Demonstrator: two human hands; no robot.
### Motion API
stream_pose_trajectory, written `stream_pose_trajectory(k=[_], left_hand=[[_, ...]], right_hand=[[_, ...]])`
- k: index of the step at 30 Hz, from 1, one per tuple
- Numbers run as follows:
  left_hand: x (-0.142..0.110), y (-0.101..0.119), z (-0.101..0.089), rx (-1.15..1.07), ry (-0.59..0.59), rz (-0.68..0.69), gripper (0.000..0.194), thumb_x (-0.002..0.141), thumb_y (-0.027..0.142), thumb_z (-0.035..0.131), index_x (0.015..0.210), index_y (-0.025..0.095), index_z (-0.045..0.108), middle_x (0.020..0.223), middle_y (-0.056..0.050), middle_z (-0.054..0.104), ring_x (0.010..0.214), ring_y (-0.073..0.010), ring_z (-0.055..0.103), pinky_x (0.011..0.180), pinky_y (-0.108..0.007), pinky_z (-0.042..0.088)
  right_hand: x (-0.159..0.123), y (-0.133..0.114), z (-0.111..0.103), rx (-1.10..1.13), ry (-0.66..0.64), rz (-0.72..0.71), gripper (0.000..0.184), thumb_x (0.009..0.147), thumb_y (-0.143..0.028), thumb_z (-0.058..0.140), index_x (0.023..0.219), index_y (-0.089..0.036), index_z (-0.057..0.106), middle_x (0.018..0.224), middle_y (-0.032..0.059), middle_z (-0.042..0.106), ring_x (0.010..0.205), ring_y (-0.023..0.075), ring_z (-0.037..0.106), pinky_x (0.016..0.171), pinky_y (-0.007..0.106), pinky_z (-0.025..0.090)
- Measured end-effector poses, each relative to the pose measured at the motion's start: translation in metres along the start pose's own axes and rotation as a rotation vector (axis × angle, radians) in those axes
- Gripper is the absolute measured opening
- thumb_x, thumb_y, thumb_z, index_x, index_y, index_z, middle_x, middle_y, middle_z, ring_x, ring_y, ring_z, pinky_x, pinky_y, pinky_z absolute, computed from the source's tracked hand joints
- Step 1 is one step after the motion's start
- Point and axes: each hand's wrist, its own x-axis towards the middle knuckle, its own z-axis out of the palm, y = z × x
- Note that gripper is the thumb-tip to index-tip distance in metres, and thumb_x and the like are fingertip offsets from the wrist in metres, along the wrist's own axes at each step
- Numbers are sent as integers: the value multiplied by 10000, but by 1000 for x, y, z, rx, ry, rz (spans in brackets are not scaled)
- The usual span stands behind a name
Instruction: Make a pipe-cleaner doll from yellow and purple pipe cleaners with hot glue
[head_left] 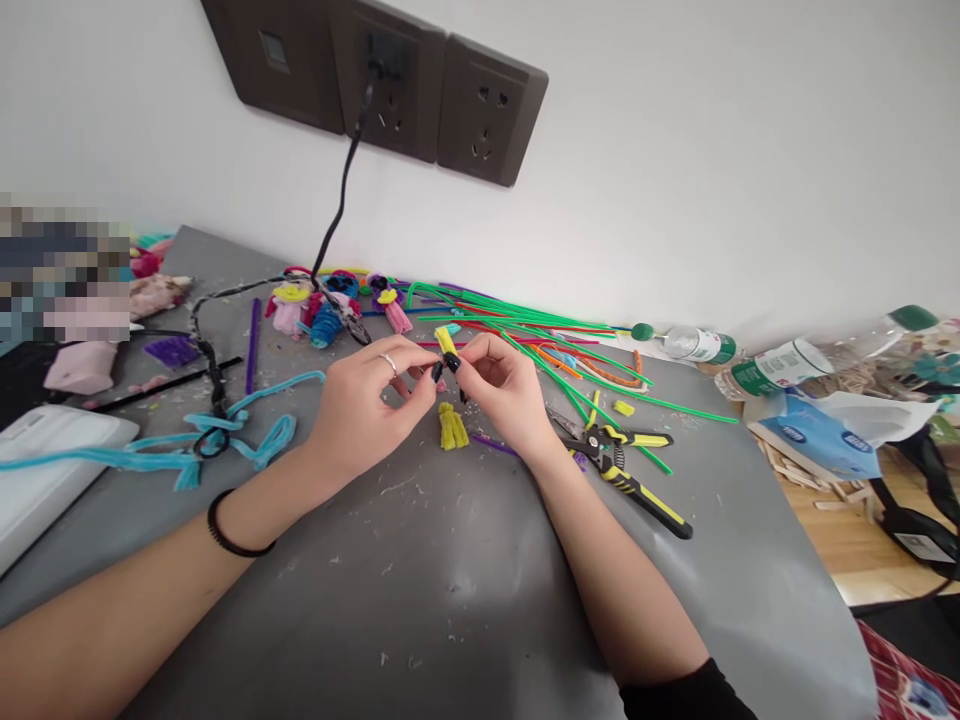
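Note:
My left hand (367,400) and my right hand (499,390) meet above the grey table (450,580), fingertips pinched together on a small yellow pipe-cleaner piece (445,340). A ring shows on the left hand and a black band on its wrist. Just below the fingers lies a folded yellow pipe-cleaner bundle (452,428) on the table. Black and yellow pliers (626,475) lie to the right of my right wrist.
Green pipe cleaners (555,345) fan out behind the hands, with small finished figures (322,310) further left. Light blue pipe cleaners (225,440) and a white box (37,470) lie at left. Plastic bottles (757,365) lie at right; a black cable (341,190) hangs from wall sockets.

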Motion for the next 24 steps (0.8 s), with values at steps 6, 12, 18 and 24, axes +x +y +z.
stream_pose_trajectory(k=[6, 12, 18, 24], left_hand=[[0, -1, 1, 69, -8, 32, 185, 956, 224, 557, 973, 211, 741, 976, -49, 788, 702, -144, 701, 570, -239, 552], [0, -5, 3, 193, 37, 206, 175, 947, 143, 561, 902, 209, 717, 866, -39, 780, 781, -175, 731, 685, -277, 586], [2, -8, 1, 182, 34, 144, 155, 925, 144, 568, 909, 191, 715, 882, -32, 774, 684, -137, 691, 569, -233, 542], [2, -4, 0, 107, 7, 145, 176, 926, 145, 567, 977, 182, 731, 931, -45, 780, 695, -140, 702, 594, -240, 565]], right_hand=[[-1, 3, 3, -63, 31, -25, 280, 852, -442, 755, 796, -232, 579, 732, -20, 599, 680, 138, 566, 644, 294, 481], [-1, 2, 3, -78, 16, -42, 208, 856, -362, 710, 799, -221, 568, 738, -25, 574, 662, 123, 521, 638, 282, 450], [-1, 1, 3, -70, 13, 16, 251, 844, -417, 717, 791, -222, 569, 742, -20, 578, 684, 130, 547, 642, 278, 451], [0, -2, 2, 4, 9, 16, 311, 836, -477, 744, 777, -226, 571, 719, -22, 586, 614, 120, 538, 604, 282, 465]])
